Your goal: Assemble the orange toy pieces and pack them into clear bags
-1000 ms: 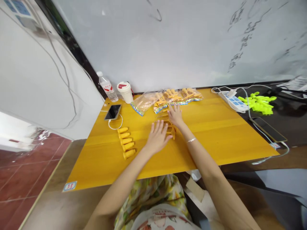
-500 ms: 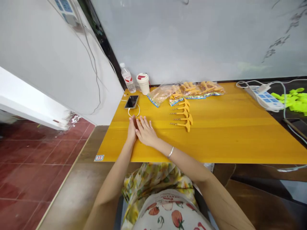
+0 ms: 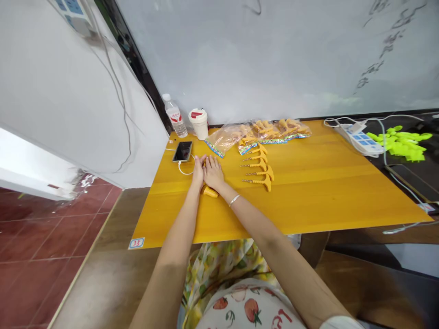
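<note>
Tools (image 3: 266,183) with yellow T-shaped handles, four of them, lie in a neat row on the worktop (image 3: 325,187), metal tips to the left, so that row looks done. Left of them, a yellow piece (image 3: 210,192) pokes out below the person's two hands, which sit close side by side. The right hand (image 3: 213,173) lies flat with its fingers straight. The left hand (image 3: 198,172) is more on its edge, and I cannot tell if it grips anything. They hide what is under them, so this spot may be only partly neat. More yellow parts sit in see-through bags (image 3: 267,130) at the back, not out yet. The worktop is smooth and yellow, like wood. Near its left back corner are a phone (image 3: 183,151), a water bottle (image 3: 176,118) and a white cup (image 3: 199,124). A big whiteboard (image 3: 240,68) stands behind. Bright green pieces (image 3: 399,144) lie to the right, and red tiles (image 3: 61,246) cover the floor on the left.
</note>
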Demonstrator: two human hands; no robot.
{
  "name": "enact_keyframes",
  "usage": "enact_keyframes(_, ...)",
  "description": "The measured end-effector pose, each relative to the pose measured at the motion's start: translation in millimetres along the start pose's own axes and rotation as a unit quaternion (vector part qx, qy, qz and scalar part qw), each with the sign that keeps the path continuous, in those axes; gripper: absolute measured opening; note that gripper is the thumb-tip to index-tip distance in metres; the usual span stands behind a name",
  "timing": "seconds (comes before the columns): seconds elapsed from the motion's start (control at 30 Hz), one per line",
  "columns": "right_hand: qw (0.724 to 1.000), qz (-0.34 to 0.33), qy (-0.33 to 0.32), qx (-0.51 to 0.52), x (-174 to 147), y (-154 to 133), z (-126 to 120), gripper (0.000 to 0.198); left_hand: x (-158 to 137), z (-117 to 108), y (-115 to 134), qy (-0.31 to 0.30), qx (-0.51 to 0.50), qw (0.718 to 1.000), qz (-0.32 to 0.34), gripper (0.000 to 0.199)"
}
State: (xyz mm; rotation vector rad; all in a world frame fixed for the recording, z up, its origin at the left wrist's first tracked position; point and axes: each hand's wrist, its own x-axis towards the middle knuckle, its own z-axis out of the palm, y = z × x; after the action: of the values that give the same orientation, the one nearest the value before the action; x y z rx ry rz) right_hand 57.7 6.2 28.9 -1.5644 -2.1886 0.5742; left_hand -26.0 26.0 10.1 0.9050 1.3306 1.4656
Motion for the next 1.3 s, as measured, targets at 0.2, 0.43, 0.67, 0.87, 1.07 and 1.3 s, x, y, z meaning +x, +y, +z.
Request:
enact_keyframes(0.2, 1.0, 0.008, 0.011, 0.005, -0.3, -3.2, -4.5, 0.059, 4.0, -8.6, -9.5, -0.001, 0.016, 0.999, 0.028, 0.072)
enact_keyframes(0.43, 0.991, -0.112, 0.015, -0.072, -64.4, -7.4, -8.2, 0.07, -0.7, -6.8, -1.1, 0.005, -0.057, 0.998, 0.019, 0.083)
enact_keyframes(0.67, 0.97, -0.2, 0.016, -0.138, -62.9, -1.8, 0.4, 0.076, -6.6, -13.8, 4.0, 0.002, -0.082, 0.996, 0.034, 0.085)
enact_keyframes(0.87, 0.965, -0.218, 0.021, -0.142, -85.6, 20.4, -32.5, 0.073, -12.6, -13.8, 13.0, 0.015, -0.065, 0.996, 0.059, 0.084)
enact_keyframes(1.07, 0.969, -0.199, -0.014, -0.145, -171.0, 87.4, -65.8, 0.066, -84.2, -16.9, 35.3, 0.041, 0.138, 0.942, 0.301, 0.06)
enact_keyframes(1.3, 0.961, -0.221, -0.067, -0.154, -202.8, 121.9, -74.7, 0.059, -173.8, 11.2, -8.4, -0.37, 0.459, 0.73, 0.347, 0.058)
